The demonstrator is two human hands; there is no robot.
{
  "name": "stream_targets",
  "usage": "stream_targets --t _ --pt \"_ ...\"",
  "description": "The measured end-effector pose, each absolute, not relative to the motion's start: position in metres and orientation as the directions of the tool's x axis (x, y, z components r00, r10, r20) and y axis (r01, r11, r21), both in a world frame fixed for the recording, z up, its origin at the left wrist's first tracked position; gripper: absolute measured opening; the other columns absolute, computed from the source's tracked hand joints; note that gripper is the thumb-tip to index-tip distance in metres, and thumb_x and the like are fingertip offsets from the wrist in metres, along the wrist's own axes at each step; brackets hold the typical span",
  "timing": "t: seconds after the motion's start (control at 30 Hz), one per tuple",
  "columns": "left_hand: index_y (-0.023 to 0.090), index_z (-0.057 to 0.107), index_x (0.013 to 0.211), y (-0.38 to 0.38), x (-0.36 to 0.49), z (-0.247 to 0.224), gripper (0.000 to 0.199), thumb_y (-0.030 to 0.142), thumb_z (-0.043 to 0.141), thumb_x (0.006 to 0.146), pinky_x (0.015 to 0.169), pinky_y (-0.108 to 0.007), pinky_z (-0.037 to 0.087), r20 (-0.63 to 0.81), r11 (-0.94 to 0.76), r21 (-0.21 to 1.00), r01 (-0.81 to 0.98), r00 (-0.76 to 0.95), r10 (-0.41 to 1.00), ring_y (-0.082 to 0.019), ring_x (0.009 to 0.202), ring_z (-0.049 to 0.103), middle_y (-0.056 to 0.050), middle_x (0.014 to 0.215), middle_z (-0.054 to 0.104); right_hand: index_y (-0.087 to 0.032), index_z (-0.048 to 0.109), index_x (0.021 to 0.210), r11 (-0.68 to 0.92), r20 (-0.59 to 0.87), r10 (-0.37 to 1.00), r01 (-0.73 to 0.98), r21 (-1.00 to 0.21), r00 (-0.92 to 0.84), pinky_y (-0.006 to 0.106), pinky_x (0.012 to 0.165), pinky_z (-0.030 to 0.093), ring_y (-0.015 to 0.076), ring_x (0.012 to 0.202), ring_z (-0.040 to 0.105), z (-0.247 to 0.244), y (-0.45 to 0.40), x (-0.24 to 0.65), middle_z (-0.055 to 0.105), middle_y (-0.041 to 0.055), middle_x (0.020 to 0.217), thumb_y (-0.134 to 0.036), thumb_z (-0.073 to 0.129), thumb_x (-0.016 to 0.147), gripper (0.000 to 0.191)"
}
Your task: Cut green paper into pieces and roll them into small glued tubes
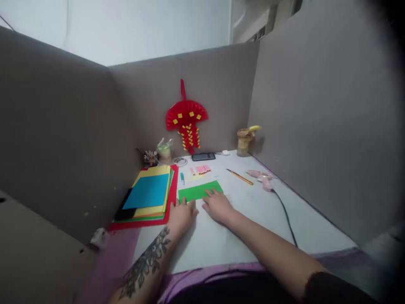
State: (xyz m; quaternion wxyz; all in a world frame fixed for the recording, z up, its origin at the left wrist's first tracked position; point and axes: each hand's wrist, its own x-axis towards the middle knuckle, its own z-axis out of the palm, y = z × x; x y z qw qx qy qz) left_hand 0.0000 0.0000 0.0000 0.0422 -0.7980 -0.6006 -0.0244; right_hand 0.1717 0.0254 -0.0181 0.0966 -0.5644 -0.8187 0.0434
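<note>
The bright green, flat rectangular piece of paper (200, 191) lies in front of you, near the middle of the white sheet covering the table (228, 249), its long side running across your view and its right end tilted slightly farther away. Your left hand (183, 214) is open, palm down, with spread, slightly bent fingers touching the paper's near edge at the left. Your right hand (217, 204) is open too, palm down, its fingertips resting on the green surface near the right end. Neither hand is closed around anything; your thumbs point towards each other, with a gap between them.

Just beyond the paper you have a row of small pink paper pieces (203, 169) and a slim teal tool (182, 178). To the right lie a thin orange pencil-like stick with a dark end (240, 177) and a pink tool with a black cord (266, 184), both apart from your hand. To your left, a blue rectangular sheet (147, 192) tops a stack of yellow, orange and green sheets, above a larger red sheet (126, 226). Farther back are a dark, flat phone (203, 157) and, on the grey partition, a red pleated fan-shaped decoration with yellow squares (187, 110).
</note>
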Motion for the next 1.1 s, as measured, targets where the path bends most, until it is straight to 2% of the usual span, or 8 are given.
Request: stream_targets --t 0.13,0.33,0.53,0.77,0.87,0.97,1.03,1.1 --pt "0.024 0.057 0.111 0.0 -0.001 0.006 0.036 0.044 0.045 0.084 0.089 -0.05 0.036 0.072 -0.254 -0.03 0.967 0.256 0.964 -0.033 0.113 0.047 -0.012 0.117 0.057 -0.019 0.063 0.108 0.308 0.097 0.95 0.938 -0.157 -0.296 0.048 0.097 0.026 0.0331 0.127 0.032 -0.015 0.026 0.184 0.042 0.0113 0.138 -0.037 0.041 0.085 0.037" --pt "0.017 0.065 0.097 0.004 -0.01 0.012 0.034 0.043 0.048 0.082 0.095 -0.045 0.035 0.063 -0.236 -0.039 0.971 0.238 0.969 -0.034 0.126 0.035 -0.012 0.139 0.039 -0.018 0.067 0.099 0.18 0.028 0.984 0.967 -0.178 -0.178 0.046 0.096 0.025 0.0318 0.123 0.034 -0.007 0.032 0.202 0.046 0.011 0.134 -0.034 0.037 0.087 0.037" --pt "0.014 0.069 0.084 0.007 -0.014 0.021 0.035 0.04 0.046 0.082 0.097 -0.047 0.032 0.018 -0.164 -0.019 0.986 0.164 0.986 -0.034 0.121 0.042 -0.015 0.133 0.047 -0.015 0.069 0.089 0.098 0.036 0.995 0.979 -0.179 -0.093 0.043 0.087 0.032 0.03 0.107 0.047 0.001 0.035 0.215 0.06 0.0135 0.114 -0.027 0.035 0.086 0.036" --pt "0.011 0.065 0.099 0.011 -0.018 0.015 0.035 0.035 0.045 0.084 0.095 -0.042 0.035 0.079 -0.127 0.035 0.991 0.124 0.989 -0.031 0.117 0.047 -0.017 0.119 0.058 -0.01 0.066 0.093 0.024 0.006 1.0 0.986 -0.168 -0.024 0.044 0.084 0.032 0.0306 0.099 0.052 -0.002 0.04 0.223 0.064 0.0191 0.098 -0.024 0.037 0.085 0.033" --pt "0.011 0.064 0.1 0.015 -0.023 0.012 0.033 0.032 0.046 0.084 0.093 -0.043 0.037 0.083 -0.121 0.054 0.991 0.116 0.99 -0.032 0.116 0.047 -0.017 0.116 0.06 -0.012 0.064 0.102 0.0 0.07 0.997 0.982 -0.188 0.013 0.053 0.095 0.021 0.0326 0.108 0.048 -0.006 0.041 0.221 0.06 0.0194 0.111 -0.022 0.037 0.085 0.034" --pt "0.013 0.064 0.097 0.015 -0.024 0.011 0.028 0.029 0.045 0.084 0.095 -0.043 0.036 0.149 -0.132 0.101 0.986 0.116 0.982 -0.032 0.116 0.048 -0.016 0.119 0.058 -0.02 0.044 0.129 0.084 0.204 0.978 0.963 -0.255 -0.031 0.059 0.101 0.004 0.0317 0.126 0.03 -0.009 0.038 0.206 0.044 0.0138 0.135 -0.021 0.037 0.085 0.045" --pt "0.014 0.06 0.108 0.014 -0.019 0.008 0.031 0.026 0.044 0.084 0.099 -0.042 0.033 0.247 -0.192 0.177 0.965 0.146 0.958 -0.028 0.118 0.046 -0.015 0.127 0.052 -0.022 0.03 0.138 0.24 0.182 0.965 0.922 -0.303 -0.191 0.058 0.103 0.003 0.0288 0.133 0.021 -0.013 0.034 0.191 0.033 0.0102 0.143 -0.025 0.038 0.085 0.054" --pt "0.014 0.046 0.127 0.012 -0.01 0.004 0.043 0.026 0.042 0.085 0.099 -0.036 0.035 0.283 -0.304 0.291 0.907 0.222 0.933 -0.024 0.119 0.046 -0.014 0.132 0.048 -0.025 0.027 0.14 0.41 0.124 0.912 0.85 -0.331 -0.392 0.057 0.104 0.007 0.028 0.136 0.012 -0.017 0.031 0.175 0.024 0.0063 0.148 -0.03 0.038 0.086 0.055"
